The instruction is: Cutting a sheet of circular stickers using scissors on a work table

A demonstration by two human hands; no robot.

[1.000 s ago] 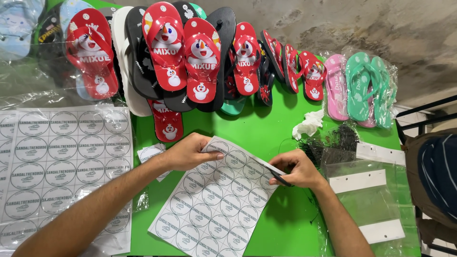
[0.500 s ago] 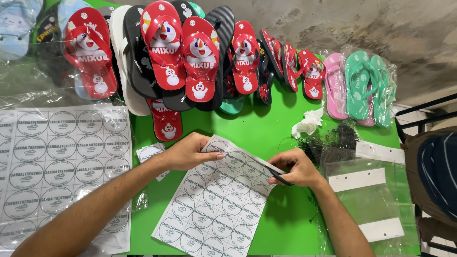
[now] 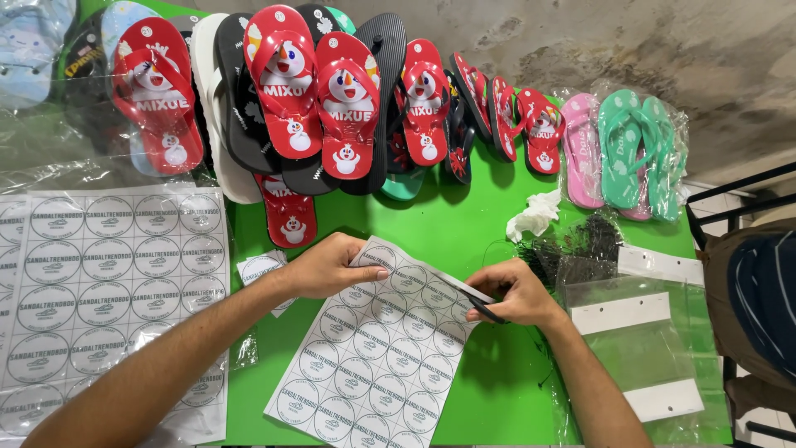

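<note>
- Bright green tabletop (image 3: 464, 232), smooth and glossy, set against a stained grey concrete wall.
- Left hand (image 3: 327, 265) lies curled over the top edge of a white paper sticker sheet (image 3: 373, 348), pinning it; the sheet carries a grid of round labels and lies tilted at the table's centre.
- Right hand (image 3: 518, 292) is closed around slim black scissors (image 3: 474, 300) at the sheet's right edge.
- Rubber flip-flops (image 3: 332, 99), red, black, pink and teal, line the far edge.
- Clear plastic bags (image 3: 647, 348) with white card headers lie to the right.
</note>
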